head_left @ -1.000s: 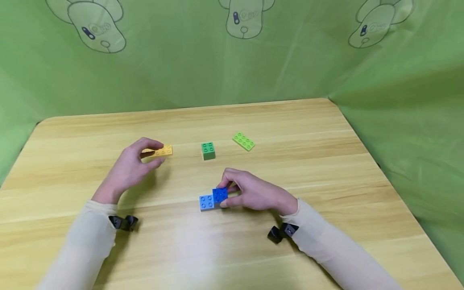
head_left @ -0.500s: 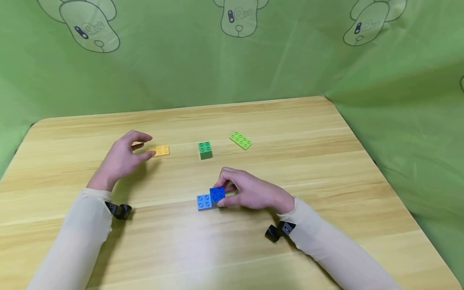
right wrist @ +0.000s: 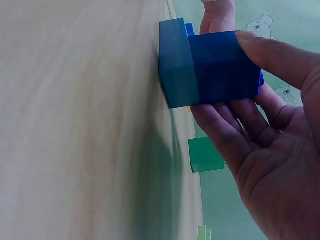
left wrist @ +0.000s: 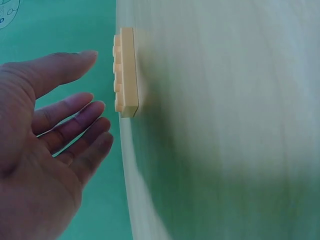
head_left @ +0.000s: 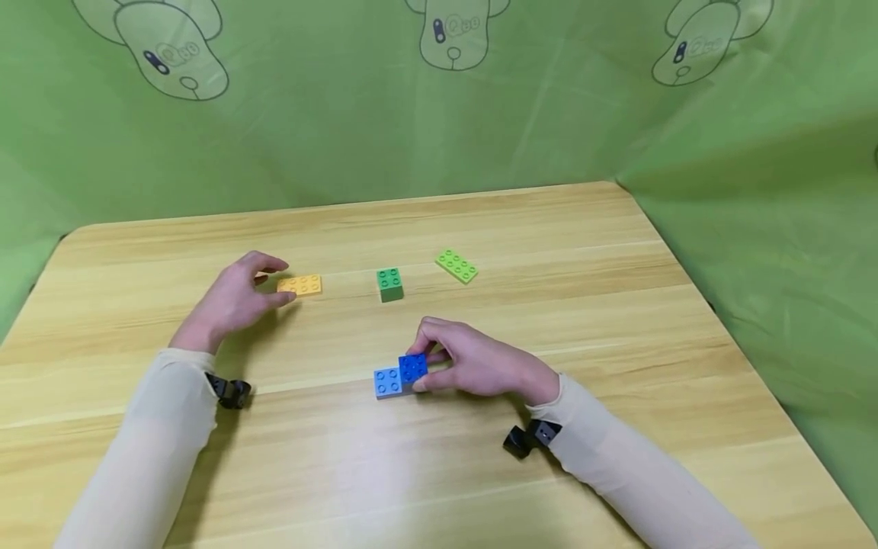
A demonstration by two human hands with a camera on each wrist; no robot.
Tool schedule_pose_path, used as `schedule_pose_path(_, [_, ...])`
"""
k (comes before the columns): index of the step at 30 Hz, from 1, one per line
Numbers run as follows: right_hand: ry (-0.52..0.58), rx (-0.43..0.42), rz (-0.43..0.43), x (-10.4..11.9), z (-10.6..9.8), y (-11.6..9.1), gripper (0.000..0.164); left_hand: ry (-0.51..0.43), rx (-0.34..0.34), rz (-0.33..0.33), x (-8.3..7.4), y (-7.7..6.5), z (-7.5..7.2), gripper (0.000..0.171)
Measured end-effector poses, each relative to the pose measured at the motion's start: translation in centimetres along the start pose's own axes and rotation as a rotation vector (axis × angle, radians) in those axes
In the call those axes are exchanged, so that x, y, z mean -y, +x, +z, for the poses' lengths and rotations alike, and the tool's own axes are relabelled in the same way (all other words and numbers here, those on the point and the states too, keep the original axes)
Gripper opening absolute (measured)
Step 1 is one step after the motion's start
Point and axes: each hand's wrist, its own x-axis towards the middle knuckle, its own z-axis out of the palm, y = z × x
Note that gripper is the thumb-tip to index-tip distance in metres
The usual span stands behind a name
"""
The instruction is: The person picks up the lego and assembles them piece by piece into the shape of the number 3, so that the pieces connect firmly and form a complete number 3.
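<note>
My right hand (head_left: 483, 362) pinches a dark blue building brick (head_left: 413, 367) between thumb and fingers. That brick sits on the right half of a longer light blue brick (head_left: 387, 383), whose left studs stay bare; the right wrist view shows the two joined faces of the dark blue brick (right wrist: 225, 70) and light blue brick (right wrist: 177, 65). My left hand (head_left: 236, 297) hovers by the left end of a flat yellow brick (head_left: 306, 284), thumb and fingers spread apart. In the left wrist view a gap separates the hand (left wrist: 45, 135) from the yellow brick (left wrist: 129, 72).
Behind the blue bricks stands a square green brick (head_left: 390, 286). A flat lime green brick (head_left: 456, 266) lies farther back to its right. Green cloth (head_left: 439, 130) hangs beyond the far edge and right side of the wooden table (head_left: 309, 473).
My left hand has drawn back leftward from over the yellow brick, which stays on the table. The right hand keeps its hold on the dark blue brick. The head view has shifted slightly.
</note>
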Motion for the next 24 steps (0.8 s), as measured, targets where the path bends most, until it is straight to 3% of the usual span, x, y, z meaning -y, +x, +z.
schedule_pose_path(16, [0.024, 0.005, 0.000, -0.2, 0.1, 0.0, 0.028, 0.011, 0.065, -0.033, 0.5, 1.0, 0.3, 0.057])
schedule_pose_path(24, [0.020, 0.011, 0.016, -0.1, 0.0, 0.0, 0.028, 0.073, 0.060, 0.018, 0.6, 1.5, 0.2, 0.048])
